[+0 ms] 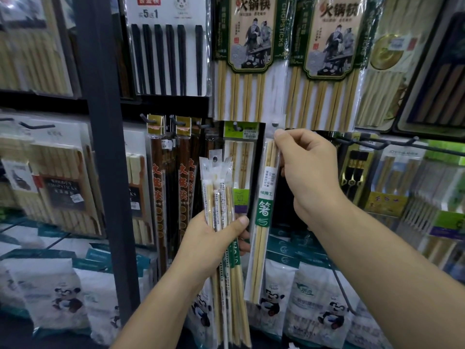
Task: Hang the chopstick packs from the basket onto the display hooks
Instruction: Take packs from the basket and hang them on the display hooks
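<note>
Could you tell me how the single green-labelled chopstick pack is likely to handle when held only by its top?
Probably stiff: pinched at its top by the right hand, the green-labelled chopstick pack hangs straight. Likely light, since a pinch alone carries it. Its clear sleeve looks glossy, so it may slip.

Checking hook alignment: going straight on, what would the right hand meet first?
Likely the small grey display hook tip just above the clear pack of pale chopsticks pinched by the right hand; depth unclear.
</note>
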`<action>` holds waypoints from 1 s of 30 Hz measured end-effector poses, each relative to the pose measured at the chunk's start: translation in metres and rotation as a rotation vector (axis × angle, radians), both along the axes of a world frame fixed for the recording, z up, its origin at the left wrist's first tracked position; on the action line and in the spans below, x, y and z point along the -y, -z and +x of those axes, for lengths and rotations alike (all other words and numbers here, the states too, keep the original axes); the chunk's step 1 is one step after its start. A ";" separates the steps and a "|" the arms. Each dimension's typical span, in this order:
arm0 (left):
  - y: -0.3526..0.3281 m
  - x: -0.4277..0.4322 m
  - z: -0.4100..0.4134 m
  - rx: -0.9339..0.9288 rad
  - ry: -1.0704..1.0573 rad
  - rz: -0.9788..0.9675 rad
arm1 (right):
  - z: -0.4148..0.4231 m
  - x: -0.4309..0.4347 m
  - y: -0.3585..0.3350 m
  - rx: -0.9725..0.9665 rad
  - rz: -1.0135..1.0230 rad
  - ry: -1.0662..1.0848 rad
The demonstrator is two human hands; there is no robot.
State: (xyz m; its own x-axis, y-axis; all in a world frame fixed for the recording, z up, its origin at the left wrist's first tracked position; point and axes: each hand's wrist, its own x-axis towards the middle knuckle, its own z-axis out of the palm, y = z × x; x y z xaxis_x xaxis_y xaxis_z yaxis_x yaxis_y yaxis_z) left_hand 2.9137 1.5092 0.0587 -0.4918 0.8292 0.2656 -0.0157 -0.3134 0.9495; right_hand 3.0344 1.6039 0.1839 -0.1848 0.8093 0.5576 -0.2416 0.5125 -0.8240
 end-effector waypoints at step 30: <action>-0.006 0.006 0.002 -0.056 -0.034 0.031 | -0.006 -0.019 0.034 0.164 0.081 0.189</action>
State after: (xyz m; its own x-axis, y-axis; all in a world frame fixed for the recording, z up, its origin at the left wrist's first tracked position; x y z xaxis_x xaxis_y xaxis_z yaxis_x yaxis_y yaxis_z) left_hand 2.9161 1.5035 0.0645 -0.5031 0.8033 0.3187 0.0481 -0.3422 0.9384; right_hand 3.0285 1.6226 0.1501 -0.1277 0.7918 0.5972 -0.0021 0.6020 -0.7985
